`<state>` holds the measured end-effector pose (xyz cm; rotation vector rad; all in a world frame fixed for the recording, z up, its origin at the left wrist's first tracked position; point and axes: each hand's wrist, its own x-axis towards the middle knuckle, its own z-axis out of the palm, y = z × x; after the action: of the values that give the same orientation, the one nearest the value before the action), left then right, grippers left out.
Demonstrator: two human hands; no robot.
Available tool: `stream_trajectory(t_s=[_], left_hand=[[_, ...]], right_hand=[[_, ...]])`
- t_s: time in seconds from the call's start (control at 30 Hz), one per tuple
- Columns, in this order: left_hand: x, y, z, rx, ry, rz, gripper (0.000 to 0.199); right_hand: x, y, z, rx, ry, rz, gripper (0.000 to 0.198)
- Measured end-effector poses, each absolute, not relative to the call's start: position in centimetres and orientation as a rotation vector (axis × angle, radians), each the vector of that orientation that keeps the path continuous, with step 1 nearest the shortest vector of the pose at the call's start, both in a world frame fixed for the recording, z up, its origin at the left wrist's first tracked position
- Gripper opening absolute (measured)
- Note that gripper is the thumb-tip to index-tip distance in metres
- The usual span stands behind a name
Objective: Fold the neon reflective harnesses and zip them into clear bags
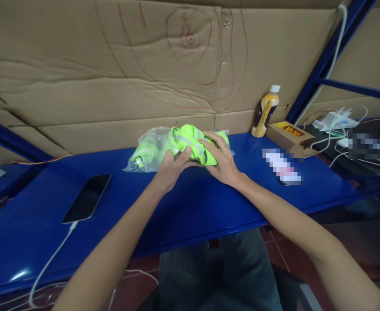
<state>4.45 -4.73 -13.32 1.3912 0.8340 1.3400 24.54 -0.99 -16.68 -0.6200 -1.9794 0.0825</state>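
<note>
Both my hands grip a bunched neon-yellow reflective vest [186,139] with silvery stripes, held just above the blue table near the cardboard wall. My left hand [174,166] closes on its lower left side, the thumb on top. On the right, my right hand [221,160] wraps round the other side, fingers laid over the cloth. Behind the vest lies a clear plastic bag [149,149] with more neon-yellow material inside. Some of the bag is hidden by the vest and my hands.
A black phone [87,198] with a white cable [52,259] lies at the left. To the right are a yellow drink bottle [266,111], an open cardboard box [290,136] and a blurred-out flat item [282,167]. Blue metal posts [329,65] frame the table [190,211].
</note>
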Motion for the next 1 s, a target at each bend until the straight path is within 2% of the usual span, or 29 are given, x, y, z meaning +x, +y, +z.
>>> stream_trajectory(t_s=[0.1,0.27,0.3,0.4,0.47,0.53,0.6,0.67,0.77,0.93,1.0], left_hand=[[4.1,-4.3,-13.4,1.269,0.813,1.44,0.058],[2.9,-3.4,-13.4,1.203,0.846,1.533,0.063],[2.9,-3.3,-13.3,1.19,0.838,1.548,0.062],[2.9,-3.3,-13.1,1.113,0.795,1.584,0.063],[3.1,-3.4,-13.0,1.046,0.77,1.604,0.067],[3.1,-3.4,-13.1,0.997,0.751,1.613,0.07],[3.2,-3.4,-13.2,0.981,0.735,1.607,0.073],[3.3,-3.4,-13.3,0.982,0.722,1.606,0.075],[3.3,-3.3,-13.4,0.994,0.714,1.616,0.078],[3.0,-3.3,-13.5,1.03,0.711,1.609,0.079],[3.0,-3.3,-13.3,1.046,0.702,1.583,0.075]], right_hand=[[24.2,-1.3,-16.2,-0.605,-2.037,0.137,0.06],[24.3,-1.3,-14.6,-0.656,-1.711,0.27,0.026],[24.4,-1.1,-14.3,-0.69,-1.583,0.332,0.031],[25.2,0.0,-13.4,-0.745,-1.151,0.669,0.062],[25.7,0.7,-13.1,-0.718,-0.968,0.897,0.071],[26.0,1.1,-13.1,-0.715,-0.911,1.052,0.063],[26.1,1.4,-13.4,-0.78,-0.916,1.14,0.047],[26.1,1.5,-14.0,-0.839,-0.927,1.202,0.047],[26.2,1.6,-14.6,-0.852,-1.009,1.167,0.049],[27.0,1.8,-13.3,-0.755,-1.384,0.802,0.023],[26.8,2.0,-11.6,-0.709,-1.519,0.622,0.021]])
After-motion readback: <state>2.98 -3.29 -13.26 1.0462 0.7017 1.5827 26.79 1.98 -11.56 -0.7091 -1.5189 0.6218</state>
